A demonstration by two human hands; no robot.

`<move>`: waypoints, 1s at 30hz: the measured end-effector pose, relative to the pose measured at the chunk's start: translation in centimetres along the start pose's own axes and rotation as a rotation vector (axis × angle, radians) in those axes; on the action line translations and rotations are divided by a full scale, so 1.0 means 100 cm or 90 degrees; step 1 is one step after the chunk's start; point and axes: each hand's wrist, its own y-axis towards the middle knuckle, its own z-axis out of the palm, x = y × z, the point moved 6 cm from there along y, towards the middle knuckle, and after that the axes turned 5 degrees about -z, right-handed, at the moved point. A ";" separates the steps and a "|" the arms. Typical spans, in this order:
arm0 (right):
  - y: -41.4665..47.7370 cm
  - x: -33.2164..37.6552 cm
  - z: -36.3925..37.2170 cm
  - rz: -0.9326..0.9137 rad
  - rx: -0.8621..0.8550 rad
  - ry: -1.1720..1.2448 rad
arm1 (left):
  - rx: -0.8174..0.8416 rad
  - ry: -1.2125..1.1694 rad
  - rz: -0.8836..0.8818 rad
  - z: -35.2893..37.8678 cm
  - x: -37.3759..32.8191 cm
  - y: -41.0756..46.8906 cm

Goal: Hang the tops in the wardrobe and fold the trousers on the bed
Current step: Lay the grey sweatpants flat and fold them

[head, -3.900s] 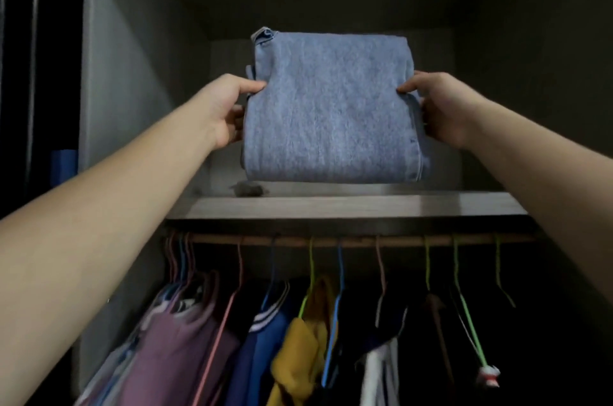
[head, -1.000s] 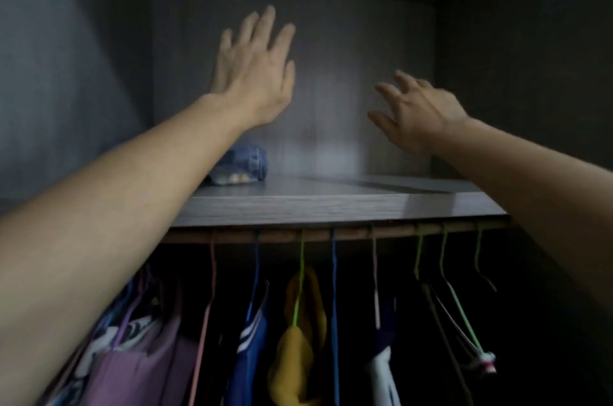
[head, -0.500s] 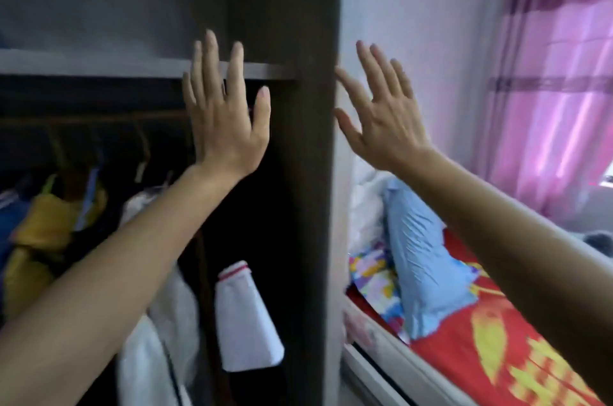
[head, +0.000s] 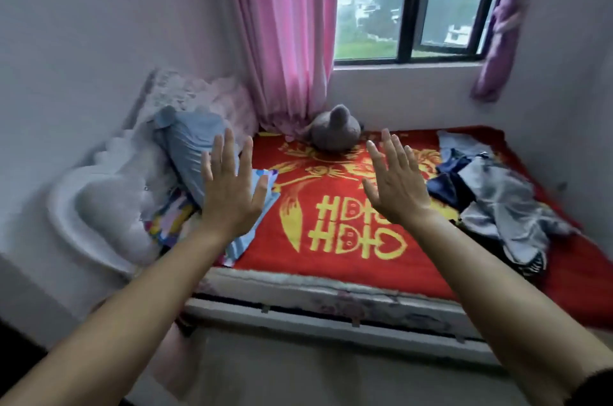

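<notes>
Here both hands, the left hand [head: 229, 196] and right hand [head: 394, 186], hover with fingers spread and holding nothing, while the heap of clothes [head: 497, 196] lies on the bed [head: 331, 259] at right of frame, nearer the right hand.

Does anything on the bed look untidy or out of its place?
Yes. A heap of grey and dark blue clothes lies crumpled on the right side of the red blanket, unfolded. Both hands, left and right, are open and hold nothing.
</notes>
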 end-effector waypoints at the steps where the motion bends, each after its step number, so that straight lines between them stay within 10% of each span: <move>1: -0.006 -0.025 0.008 0.023 0.023 -0.017 | 0.031 -0.012 0.021 0.028 -0.012 0.006; 30: -0.156 -0.582 0.149 0.563 0.263 -0.071 | 0.408 -0.163 0.337 0.491 -0.550 0.165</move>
